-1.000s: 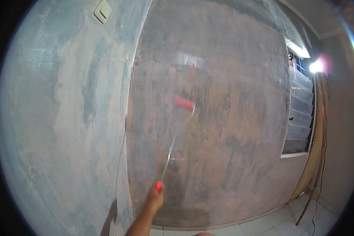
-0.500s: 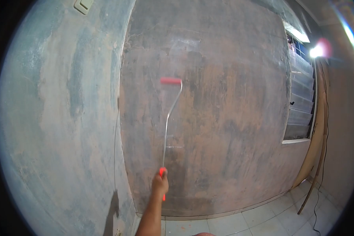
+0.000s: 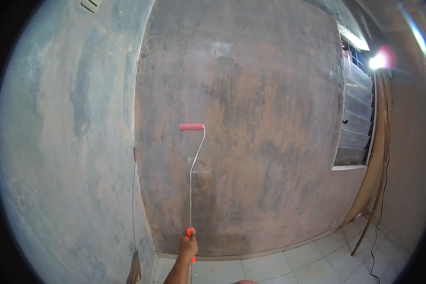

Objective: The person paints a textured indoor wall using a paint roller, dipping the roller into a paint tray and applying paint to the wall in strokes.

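My left hand [image 3: 188, 245] is closed around the orange-red handle of a paint roller [image 3: 191, 127]. The roller's long thin metal rod runs up from the handle and bends to a pinkish-red sleeve lying level against the patchy grey and brown wall [image 3: 270, 118]. Faint whitish marks show on the wall beside the rod. My right hand is out of view.
To the left stands a bluish-grey wall [image 3: 57, 142] with a switch [image 3: 91, 4] near the top. A louvred window [image 3: 355, 109], a bright lamp [image 3: 377, 61], a leaning wooden pole [image 3: 378, 189] and a hanging cable [image 3: 387, 156] are at the right. White tiles [image 3: 265, 267] cover the floor.
The paint roller has moved down the wall, with my left hand lower too. The view has shifted slightly, so the walls and window sit a little further left.
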Action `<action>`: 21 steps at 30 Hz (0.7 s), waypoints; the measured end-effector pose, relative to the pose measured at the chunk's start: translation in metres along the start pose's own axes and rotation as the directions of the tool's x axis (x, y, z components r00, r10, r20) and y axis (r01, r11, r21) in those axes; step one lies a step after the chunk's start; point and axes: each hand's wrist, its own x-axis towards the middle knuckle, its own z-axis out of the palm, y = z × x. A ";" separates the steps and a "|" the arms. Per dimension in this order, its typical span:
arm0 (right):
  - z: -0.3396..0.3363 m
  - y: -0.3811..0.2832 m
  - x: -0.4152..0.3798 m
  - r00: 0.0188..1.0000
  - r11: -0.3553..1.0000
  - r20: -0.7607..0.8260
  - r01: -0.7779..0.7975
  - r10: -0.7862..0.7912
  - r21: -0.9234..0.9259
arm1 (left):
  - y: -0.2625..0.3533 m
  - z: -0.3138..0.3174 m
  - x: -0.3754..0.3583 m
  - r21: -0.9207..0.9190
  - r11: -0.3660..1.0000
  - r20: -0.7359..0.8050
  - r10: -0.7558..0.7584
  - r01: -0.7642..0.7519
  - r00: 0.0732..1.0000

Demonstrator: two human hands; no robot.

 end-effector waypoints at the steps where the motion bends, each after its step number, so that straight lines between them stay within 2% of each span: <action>1: 0.000 0.000 -0.001 1.000 1.000 0.002 0.001 -0.001 -0.005 | 0.003 -0.006 0.011 0.093 0.990 -0.045 0.107 -0.103 0.993; 2: 0.001 0.001 -0.004 1.000 1.000 0.008 -0.006 0.006 -0.007 | 0.034 -0.020 0.011 0.195 0.962 -0.090 0.213 -0.193 0.973; 3: 0.003 0.001 -0.007 1.000 1.000 0.016 -0.011 0.011 -0.007 | 0.069 -0.033 0.044 0.059 0.995 -0.026 0.076 -0.074 0.997; 4: 0.004 0.002 -0.007 1.000 1.000 0.020 -0.012 0.012 -0.002 | 0.136 -0.052 0.052 0.154 0.973 -0.039 0.177 -0.169 0.983; 5: 0.005 0.003 -0.008 1.000 1.000 0.026 -0.014 0.014 -0.007 | 0.149 -0.057 0.108 0.136 0.969 -0.053 0.214 -0.205 0.975; 6: 0.005 0.005 -0.009 0.999 1.000 0.030 -0.018 0.018 -0.007 | 0.208 -0.070 0.103 -0.011 0.983 -0.005 0.181 -0.181 0.984; 8: 0.007 0.009 -0.008 0.999 1.000 0.037 -0.019 0.019 -0.007 | 0.248 -0.075 0.117 -0.054 0.985 -0.062 0.158 -0.162 0.985; 9: 0.007 0.009 -0.010 0.999 1.000 0.039 -0.022 0.022 -0.009 | 0.231 -0.072 0.116 -0.048 0.988 -0.061 0.146 -0.149 0.987; 11: 0.006 0.010 -0.015 0.999 0.999 0.040 -0.025 0.026 -0.034 | 0.153 -0.057 0.108 0.030 0.992 -0.001 0.125 -0.125 0.992; 12: 0.006 0.008 -0.017 0.999 0.998 0.035 -0.025 0.027 -0.063 | 0.076 -0.042 0.098 0.253 0.936 -0.111 0.278 -0.244 0.954; 13: 0.009 0.013 -0.016 0.998 0.999 0.048 -0.029 0.030 -0.026 | 0.009 -0.030 0.064 0.201 0.968 -0.100 0.172 -0.150 0.980; 14: 0.008 0.017 -0.015 0.998 0.999 0.052 -0.031 0.032 -0.021 | -0.006 -0.029 0.002 0.150 0.988 -0.033 -0.037 0.042 0.999; 15: 0.007 0.021 -0.015 0.998 0.999 0.056 -0.038 0.039 -0.016 | -0.095 -0.011 -0.035 0.079 0.991 -0.093 0.115 -0.108 0.989; 16: 0.007 0.023 -0.014 0.997 0.999 0.059 -0.046 0.046 -0.018 | -0.139 -0.010 -0.081 0.216 0.966 -0.019 -0.145 0.145 0.989; 17: 0.006 0.025 -0.014 0.997 0.998 0.060 -0.053 0.055 -0.029 | -0.141 -0.016 -0.114 0.294 0.944 0.003 -0.158 0.151 0.987; 20: -0.005 0.026 -0.016 0.995 0.996 0.071 -0.068 0.072 -0.065 | -0.133 -0.026 -0.106 0.270 0.948 -0.024 -0.168 0.168 0.986; 21: -0.010 0.026 -0.016 0.994 0.994 0.072 -0.071 0.076 -0.079 | -0.129 -0.028 -0.079 0.212 0.974 -0.103 -0.055 0.076 0.993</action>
